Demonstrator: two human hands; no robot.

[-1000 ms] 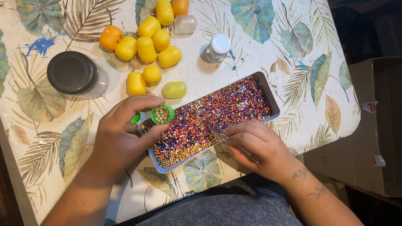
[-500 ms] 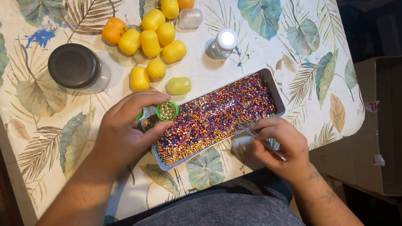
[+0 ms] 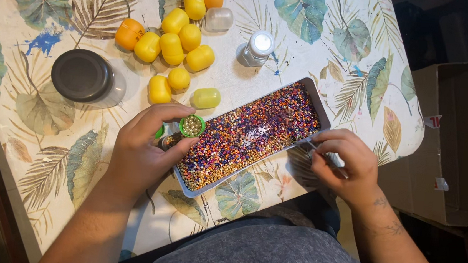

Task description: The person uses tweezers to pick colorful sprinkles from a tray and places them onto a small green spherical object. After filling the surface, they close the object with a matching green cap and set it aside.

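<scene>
Fingers [image 3: 162, 121] of the left hand [image 3: 143, 152] curl around a small green cup [image 3: 192, 126] filled with pale beads, holding it upright at the near-left corner of a long grey tray [image 3: 324, 117] heaped with multicoloured beads [image 3: 250, 135]. At the tray's near-right edge, the right hand [image 3: 345, 165] pinches a thin metal tool [image 3: 313, 149], its fingers closed tight on the shaft and its tip resting just at the rim. The work in hand looks like sorting: picking pale beads out of the mix and gathering them in the cup. The next move would call for a fine, steady touch, with the tool tip brought into the heap to single out one bead without scattering its neighbours, and the cup kept level and close.

Beyond the tray, on the leaf-patterned tabletop [image 3: 32, 149], a cluster of yellow egg-shaped capsules [image 3: 174, 38] lies with two orange ones [image 3: 129, 33] at its edges, a yellow-green capsule [image 3: 206, 97] nearest the cup and a clear capsule [image 3: 219, 19] farther off. A small glass jar with a white lid [image 3: 257, 48] stands just past the tray's far side, and a dark round lid [image 3: 81, 75] sits well to the left. A cardboard box [image 3: 455, 143] stands off the tabletop to the right. Nothing blocks the reach into the tray; only the left hand's own fingers crowd its corner.
</scene>
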